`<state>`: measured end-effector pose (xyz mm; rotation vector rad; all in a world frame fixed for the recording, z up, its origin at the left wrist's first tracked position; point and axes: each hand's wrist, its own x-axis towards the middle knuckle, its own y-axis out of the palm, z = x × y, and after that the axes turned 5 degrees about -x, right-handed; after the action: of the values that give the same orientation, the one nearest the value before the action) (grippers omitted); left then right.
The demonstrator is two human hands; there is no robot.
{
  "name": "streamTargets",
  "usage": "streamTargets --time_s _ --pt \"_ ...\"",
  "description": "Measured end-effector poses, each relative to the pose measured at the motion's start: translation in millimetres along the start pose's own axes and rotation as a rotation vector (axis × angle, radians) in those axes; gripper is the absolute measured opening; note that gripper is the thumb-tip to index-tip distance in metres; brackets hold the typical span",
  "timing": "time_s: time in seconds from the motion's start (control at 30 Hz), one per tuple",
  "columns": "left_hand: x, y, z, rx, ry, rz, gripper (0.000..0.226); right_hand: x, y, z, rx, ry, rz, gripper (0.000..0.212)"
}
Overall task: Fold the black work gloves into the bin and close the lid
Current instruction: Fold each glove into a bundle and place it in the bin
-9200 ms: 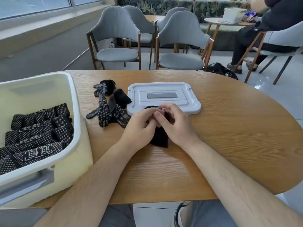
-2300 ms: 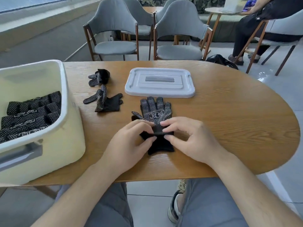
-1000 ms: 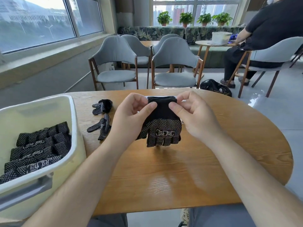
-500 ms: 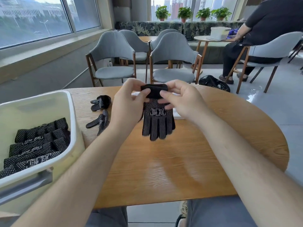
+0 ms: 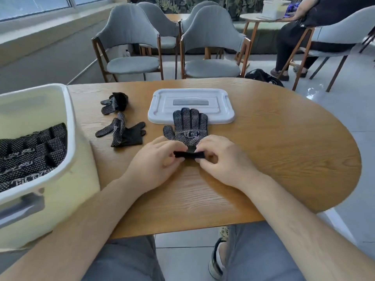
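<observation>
A black dotted work glove [image 5: 187, 128] lies flat on the wooden table [image 5: 274, 142], fingers pointing away and resting on the near edge of the white lid [image 5: 221, 106]. My left hand [image 5: 158, 161] and my right hand [image 5: 223, 157] both pinch its black cuff [image 5: 188, 154] at the near end. Two more gloves lie to the left: a loose one [image 5: 123, 131] and a bunched one [image 5: 115, 102]. The pale bin [image 5: 60, 159] at the left holds several folded gloves [image 5: 30, 151].
Grey chairs [image 5: 132, 43] stand beyond the far table edge. A person in black sits on a chair [image 5: 332, 35] at the back right, with a black bag [image 5: 261, 77] on the floor. The right half of the table is bare wood.
The glove was held up in the air by its cuff, fingers hanging. Now it lies flat on the table with fingers over the lid, both hands still on the cuff.
</observation>
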<state>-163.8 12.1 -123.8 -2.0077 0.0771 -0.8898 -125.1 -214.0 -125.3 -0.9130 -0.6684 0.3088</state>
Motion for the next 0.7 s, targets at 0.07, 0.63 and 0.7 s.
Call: streamTargets --time_s 0.07,0.63,0.7 --pt "-4 -2 -3 -0.022 0.061 0.006 0.016 -9 -3 3 0.002 -0.017 0.0 0.013" --pt "29 4 12 -0.214 -0.743 -0.307 0.012 34 -12 28 0.008 -0.035 0.062 0.008" --pt "31 8 16 -0.187 -0.747 -0.32 0.011 48 0 35 -0.046 -0.049 0.094 0.021"
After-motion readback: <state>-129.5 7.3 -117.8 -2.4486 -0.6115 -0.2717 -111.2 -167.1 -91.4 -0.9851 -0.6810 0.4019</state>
